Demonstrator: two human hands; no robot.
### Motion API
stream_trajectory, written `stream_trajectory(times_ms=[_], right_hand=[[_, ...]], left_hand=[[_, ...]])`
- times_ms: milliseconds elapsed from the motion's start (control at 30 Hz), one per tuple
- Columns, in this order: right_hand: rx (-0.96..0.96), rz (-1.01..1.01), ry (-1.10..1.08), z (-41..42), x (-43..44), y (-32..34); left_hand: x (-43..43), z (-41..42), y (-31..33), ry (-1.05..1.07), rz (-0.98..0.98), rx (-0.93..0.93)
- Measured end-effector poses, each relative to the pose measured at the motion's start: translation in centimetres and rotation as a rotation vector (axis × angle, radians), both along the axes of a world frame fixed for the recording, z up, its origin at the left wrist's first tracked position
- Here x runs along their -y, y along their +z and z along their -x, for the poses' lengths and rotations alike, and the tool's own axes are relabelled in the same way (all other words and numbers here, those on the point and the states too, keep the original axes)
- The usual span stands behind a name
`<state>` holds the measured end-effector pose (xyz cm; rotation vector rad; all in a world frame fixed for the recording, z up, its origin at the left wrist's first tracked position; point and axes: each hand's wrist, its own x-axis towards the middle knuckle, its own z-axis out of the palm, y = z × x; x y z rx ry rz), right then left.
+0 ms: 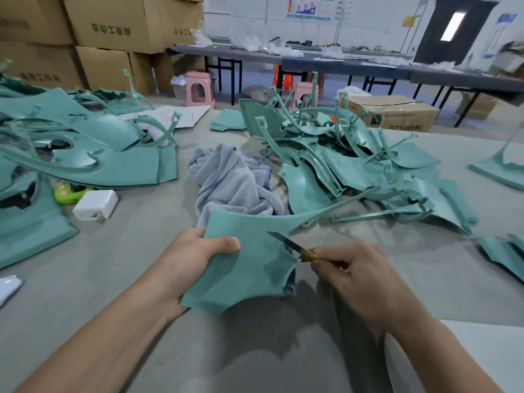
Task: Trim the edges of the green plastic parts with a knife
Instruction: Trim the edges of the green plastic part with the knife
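Note:
My left hand [195,252] grips a green plastic part [249,265] by its left edge, thumb on top, holding it tilted above the table. The part has a long thin arm running up to the right. My right hand [351,275] pinches a small knife [295,248] with a yellow handle. Its dark blade lies against the curved notch on the part's right edge.
A heap of green parts [354,163] lies ahead on the right, another stack [71,143] on the left. A grey towel [232,182] sits between them. A white charger [95,205] and a lime-green object [66,194] lie at left. Cardboard boxes [113,26], stools and long tables stand behind.

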<state>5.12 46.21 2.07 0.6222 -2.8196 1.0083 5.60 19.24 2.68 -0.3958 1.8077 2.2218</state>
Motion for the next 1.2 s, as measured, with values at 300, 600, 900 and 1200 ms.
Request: stream_trajectory(times_ms=[300, 600, 900, 1200], right_hand=[[0.058, 0.102, 0.002, -0.2, -0.3, 0.8], [0.05, 0.064, 0.049, -0.4, -0.4, 1.5], [0.071, 0.011, 0.064, -0.4, -0.7, 1.7], [0.145, 0.073, 0.135, -0.7, -0.3, 1.5]], left_hand=[[0.0, 0.2, 0.0, -0.003, 0.0, 0.01], [0.2, 0.1, 0.0, -0.042, 0.024, 0.01], [0.2, 0.1, -0.1, -0.05, 0.054, 0.019], [-0.4, -0.1, 0.6, 0.094, -0.032, 0.016]])
